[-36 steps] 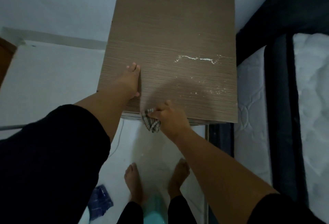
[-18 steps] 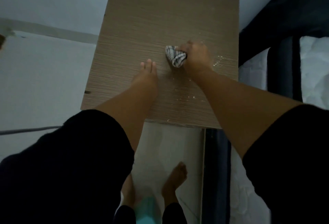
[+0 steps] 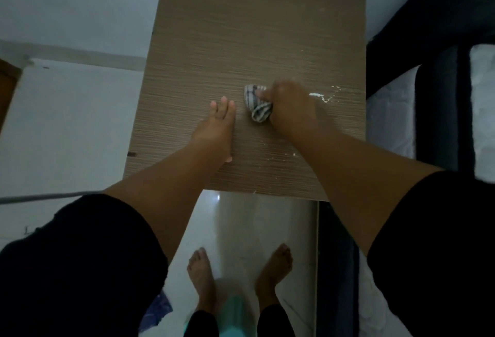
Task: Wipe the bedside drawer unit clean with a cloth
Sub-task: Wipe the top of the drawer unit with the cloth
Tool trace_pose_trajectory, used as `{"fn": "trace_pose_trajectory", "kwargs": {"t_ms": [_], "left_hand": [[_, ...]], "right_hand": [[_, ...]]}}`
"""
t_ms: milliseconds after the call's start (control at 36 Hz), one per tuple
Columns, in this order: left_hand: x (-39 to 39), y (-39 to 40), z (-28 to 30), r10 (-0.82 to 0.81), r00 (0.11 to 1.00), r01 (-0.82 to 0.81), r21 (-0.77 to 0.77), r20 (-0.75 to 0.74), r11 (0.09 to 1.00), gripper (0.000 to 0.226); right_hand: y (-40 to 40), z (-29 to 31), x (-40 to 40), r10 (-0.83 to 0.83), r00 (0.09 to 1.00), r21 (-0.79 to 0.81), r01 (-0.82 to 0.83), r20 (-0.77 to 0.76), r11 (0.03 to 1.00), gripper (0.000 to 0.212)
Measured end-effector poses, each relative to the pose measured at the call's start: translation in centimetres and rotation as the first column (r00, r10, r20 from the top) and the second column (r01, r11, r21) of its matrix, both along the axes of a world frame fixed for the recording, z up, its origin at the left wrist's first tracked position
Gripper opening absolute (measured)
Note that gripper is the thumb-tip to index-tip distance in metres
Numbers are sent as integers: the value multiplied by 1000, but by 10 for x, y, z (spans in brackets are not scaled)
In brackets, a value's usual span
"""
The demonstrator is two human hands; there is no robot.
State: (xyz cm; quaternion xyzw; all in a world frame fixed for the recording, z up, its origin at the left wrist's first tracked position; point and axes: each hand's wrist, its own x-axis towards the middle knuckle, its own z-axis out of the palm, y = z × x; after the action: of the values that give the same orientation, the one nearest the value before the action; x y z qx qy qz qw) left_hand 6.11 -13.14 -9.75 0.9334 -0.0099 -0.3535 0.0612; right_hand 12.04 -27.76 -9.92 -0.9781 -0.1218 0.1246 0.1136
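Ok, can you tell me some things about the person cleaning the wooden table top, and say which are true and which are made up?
1. The right hand grips a bunched checked cloth. True.
2. The left hand holds a spray bottle. False: it rests flat on the drawer unit's wooden top, holding nothing.
3. White residue lies on the top to the right of the cloth. True.
4. The person wears shoes. False: the feet on the floor are bare.
5. The cloth lies on the mattress. False: it is on the wooden top; the mattress is at the right.
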Motion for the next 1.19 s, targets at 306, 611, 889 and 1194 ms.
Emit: {"fn": "trace_pose_trajectory", "kwargs": {"t_ms": [306,611,889,1194], "left_hand": [[2,-4,4,-10,1000,10,34,-13,999,118],[-17,-15,9,9,1000,-9,-5,12,1000,99],[0,-63,10,-31,998,36,-102,46,994,113],[5,-70,0,-69,997,70,-55,29,996,117]], "right_hand": [[-15,5,-112,163,981,1,-164,-105,987,38],[-25,26,-161,349,936,96,-344,-42,934,41],[-62,36,-78,124,986,53,-131,112,990,29],[-78,15,30,-144,989,-42,145,12,989,32]]}}
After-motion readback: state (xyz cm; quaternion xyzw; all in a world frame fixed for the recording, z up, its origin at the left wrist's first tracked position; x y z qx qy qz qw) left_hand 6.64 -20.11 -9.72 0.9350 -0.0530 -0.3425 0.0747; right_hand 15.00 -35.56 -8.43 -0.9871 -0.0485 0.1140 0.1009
